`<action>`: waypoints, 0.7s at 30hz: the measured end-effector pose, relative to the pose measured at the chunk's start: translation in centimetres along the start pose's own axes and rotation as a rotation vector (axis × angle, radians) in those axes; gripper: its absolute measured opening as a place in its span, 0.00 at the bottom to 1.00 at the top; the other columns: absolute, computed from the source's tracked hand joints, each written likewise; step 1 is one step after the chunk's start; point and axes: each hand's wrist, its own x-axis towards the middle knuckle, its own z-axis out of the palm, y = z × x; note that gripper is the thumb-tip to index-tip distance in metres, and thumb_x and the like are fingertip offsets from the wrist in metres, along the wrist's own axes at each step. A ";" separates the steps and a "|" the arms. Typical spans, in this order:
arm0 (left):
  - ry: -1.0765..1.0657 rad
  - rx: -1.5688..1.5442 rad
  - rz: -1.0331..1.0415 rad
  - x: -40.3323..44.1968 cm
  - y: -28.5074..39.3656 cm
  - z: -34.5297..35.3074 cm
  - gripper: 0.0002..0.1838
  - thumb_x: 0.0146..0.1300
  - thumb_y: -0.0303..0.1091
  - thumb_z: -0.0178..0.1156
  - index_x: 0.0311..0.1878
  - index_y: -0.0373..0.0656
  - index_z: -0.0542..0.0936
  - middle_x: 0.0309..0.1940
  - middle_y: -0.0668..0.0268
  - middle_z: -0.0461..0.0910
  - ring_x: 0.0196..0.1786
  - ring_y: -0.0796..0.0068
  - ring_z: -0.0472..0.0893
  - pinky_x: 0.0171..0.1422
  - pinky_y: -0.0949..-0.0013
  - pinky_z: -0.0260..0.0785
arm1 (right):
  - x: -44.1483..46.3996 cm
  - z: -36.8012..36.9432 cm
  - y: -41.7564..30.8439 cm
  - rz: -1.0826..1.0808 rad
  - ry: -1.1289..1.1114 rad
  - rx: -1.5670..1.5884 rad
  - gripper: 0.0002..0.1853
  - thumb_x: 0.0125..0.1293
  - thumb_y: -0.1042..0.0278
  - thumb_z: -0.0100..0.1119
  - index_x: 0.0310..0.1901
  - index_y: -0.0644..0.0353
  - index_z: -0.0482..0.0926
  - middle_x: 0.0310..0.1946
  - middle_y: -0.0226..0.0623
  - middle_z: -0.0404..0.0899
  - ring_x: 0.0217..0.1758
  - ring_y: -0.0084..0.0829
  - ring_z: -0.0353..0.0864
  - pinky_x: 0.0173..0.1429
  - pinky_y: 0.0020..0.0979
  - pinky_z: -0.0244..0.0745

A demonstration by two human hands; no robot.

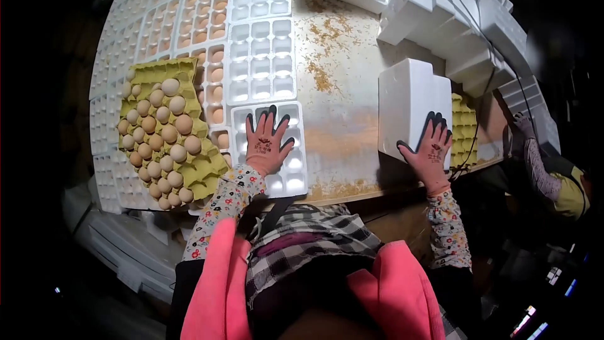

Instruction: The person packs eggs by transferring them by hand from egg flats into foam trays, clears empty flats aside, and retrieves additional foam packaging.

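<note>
My left hand [267, 146], in a pink glove with dark fingertips, lies with fingers spread on a white foam egg tray [301, 151] near the table's front edge. No eggs show in the visible cups of that tray; my hand hides some of them. At the right, my right hand [432, 152], gloved alike, rests spread against a tall white foam stack [397, 104]. Its thumb is apart from the fingers. To the left of my left hand, a yellow pulp egg tray [204, 176] carries many brown eggs [168, 133] and overlaps white trays.
More foam trays [261, 60] cover the table's left side, several holding eggs. Yellowish debris [321, 75] is scattered on the tabletop. Foam stacks [434, 22] stand at the back right, with dark cables [497, 50] across them. Another person's arm [538, 167] is at the far right.
</note>
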 end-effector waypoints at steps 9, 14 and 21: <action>0.308 -0.257 -0.019 -0.3 4.3 -2.8 0.36 0.60 0.49 0.58 0.68 0.41 0.62 0.66 0.44 0.57 0.70 0.44 0.55 0.73 0.38 0.37 | -3.4 -2.8 -9.0 -0.252 0.111 0.380 0.43 0.54 0.39 0.62 0.65 0.59 0.64 0.59 0.59 0.60 0.67 0.53 0.56 0.71 0.55 0.46; -0.029 -0.214 0.293 0.1 13.3 -4.1 0.37 0.57 0.60 0.57 0.67 0.51 0.67 0.67 0.47 0.58 0.72 0.45 0.54 0.73 0.32 0.32 | -3.6 5.3 -2.5 -0.015 -0.196 0.514 0.50 0.46 0.46 0.70 0.69 0.59 0.57 0.63 0.65 0.55 0.64 0.63 0.59 0.69 0.58 0.50; -0.373 -0.037 0.534 -1.9 13.6 -0.6 0.23 0.58 0.50 0.59 0.43 0.37 0.79 0.64 0.51 0.63 0.52 0.56 0.71 0.76 0.42 0.41 | 9.9 -4.4 -4.8 -0.232 -0.031 0.646 0.44 0.48 0.50 0.66 0.65 0.64 0.62 0.57 0.62 0.64 0.55 0.56 0.70 0.59 0.45 0.68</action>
